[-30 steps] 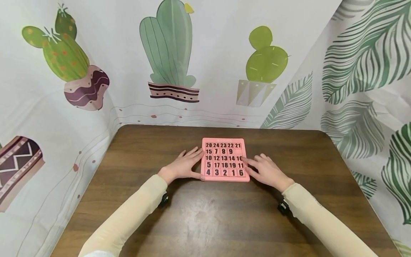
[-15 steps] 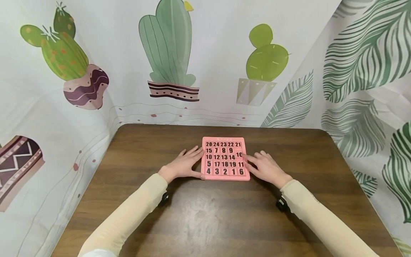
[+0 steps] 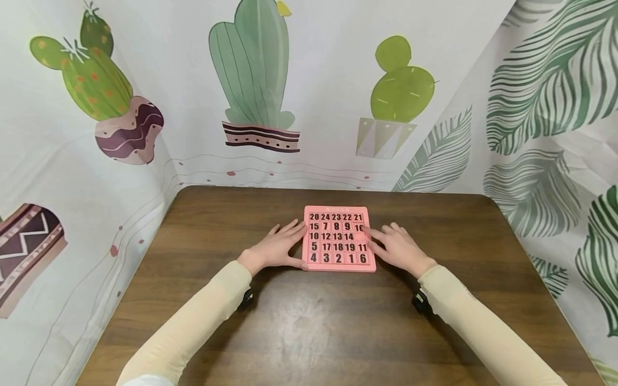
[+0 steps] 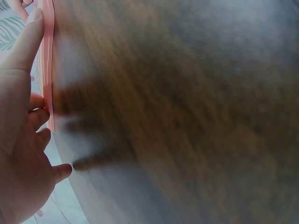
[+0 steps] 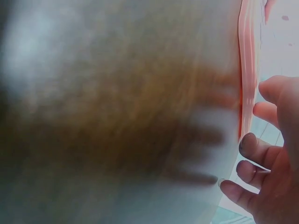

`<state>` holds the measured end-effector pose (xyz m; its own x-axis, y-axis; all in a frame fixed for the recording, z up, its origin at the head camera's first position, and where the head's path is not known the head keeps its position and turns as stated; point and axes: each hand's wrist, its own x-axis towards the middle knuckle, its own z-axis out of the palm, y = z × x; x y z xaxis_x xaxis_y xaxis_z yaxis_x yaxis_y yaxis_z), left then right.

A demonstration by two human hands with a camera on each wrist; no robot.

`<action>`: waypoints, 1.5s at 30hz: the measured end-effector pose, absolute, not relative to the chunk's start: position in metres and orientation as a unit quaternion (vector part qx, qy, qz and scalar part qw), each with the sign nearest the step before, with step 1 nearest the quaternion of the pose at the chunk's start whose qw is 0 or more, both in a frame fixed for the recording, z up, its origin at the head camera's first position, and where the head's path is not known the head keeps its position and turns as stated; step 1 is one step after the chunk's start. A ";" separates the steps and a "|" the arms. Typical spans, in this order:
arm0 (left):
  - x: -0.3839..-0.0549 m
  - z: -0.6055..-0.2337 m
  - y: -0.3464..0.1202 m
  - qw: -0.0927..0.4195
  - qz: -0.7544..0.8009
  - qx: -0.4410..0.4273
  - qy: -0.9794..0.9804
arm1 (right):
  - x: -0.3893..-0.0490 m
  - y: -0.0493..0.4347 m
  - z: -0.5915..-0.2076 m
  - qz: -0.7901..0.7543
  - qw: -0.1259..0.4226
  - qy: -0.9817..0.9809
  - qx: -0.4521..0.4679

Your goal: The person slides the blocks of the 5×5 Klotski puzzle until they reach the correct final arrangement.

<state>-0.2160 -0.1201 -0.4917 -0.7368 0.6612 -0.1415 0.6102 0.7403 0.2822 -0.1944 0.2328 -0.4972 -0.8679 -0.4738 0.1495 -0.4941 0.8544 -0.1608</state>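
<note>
Number puzzle lies on the table between my hands. My left hand braces its edge, my right hand reaches tile 16, neither clamped; a dragging fingertip could pull 16 into the vacant slot below.

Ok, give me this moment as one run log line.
pink sliding number puzzle: on brown table; left hand: touching puzzle's left edge; right hand: touching 16 tile; empty slot: directly below 16 tile
</note>
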 end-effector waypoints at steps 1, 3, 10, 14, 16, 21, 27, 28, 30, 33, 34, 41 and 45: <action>-0.216 -0.492 -0.120 0.118 0.109 0.343 0.925 | -0.195 0.233 -0.497 0.096 0.051 -0.962 0.251; -0.216 -0.492 -0.120 0.118 0.111 0.344 0.925 | -0.196 0.233 -0.496 0.097 0.049 -0.962 0.250; -0.217 -0.494 -0.120 0.108 0.110 0.347 0.925 | -0.197 0.233 -0.495 0.100 0.046 -0.963 0.245; -0.216 -0.493 -0.119 0.113 0.111 0.345 0.925 | -0.196 0.233 -0.496 0.098 0.045 -0.964 0.243; -0.216 -0.493 -0.119 0.115 0.113 0.344 0.925 | -0.195 0.233 -0.497 0.097 0.046 -0.964 0.243; -0.216 -0.495 -0.119 0.115 0.111 0.344 0.925 | -0.187 0.233 -0.495 0.101 0.048 -0.962 0.250; -0.217 -0.495 -0.121 0.109 0.104 0.347 0.926 | -0.174 0.236 -0.494 0.111 0.060 -0.951 0.282; -0.217 -0.495 -0.121 0.107 0.104 0.348 0.926 | -0.171 0.237 -0.494 0.114 0.060 -0.950 0.285; -0.217 -0.494 -0.121 0.109 0.107 0.347 0.926 | -0.167 0.238 -0.494 0.117 0.055 -0.948 0.290; -0.216 -0.495 -0.121 0.111 0.105 0.346 0.926 | -0.162 0.240 -0.494 0.116 0.044 -0.948 0.294; -0.216 -0.495 -0.121 0.111 0.104 0.345 0.926 | -0.160 0.240 -0.494 0.117 0.039 -0.947 0.295; -0.218 -0.497 -0.121 0.110 0.100 0.345 0.927 | -0.151 0.243 -0.493 0.123 0.038 -0.939 0.318; -0.218 -0.497 -0.121 0.109 0.103 0.345 0.927 | -0.150 0.244 -0.494 0.122 0.037 -0.940 0.317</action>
<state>-0.2175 -0.1208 -0.4966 -0.7385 0.6615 -0.1306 0.6169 0.7411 0.2649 -0.1500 0.2437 -0.4943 -0.7968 -0.5863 0.1464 -0.6042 0.7698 -0.2055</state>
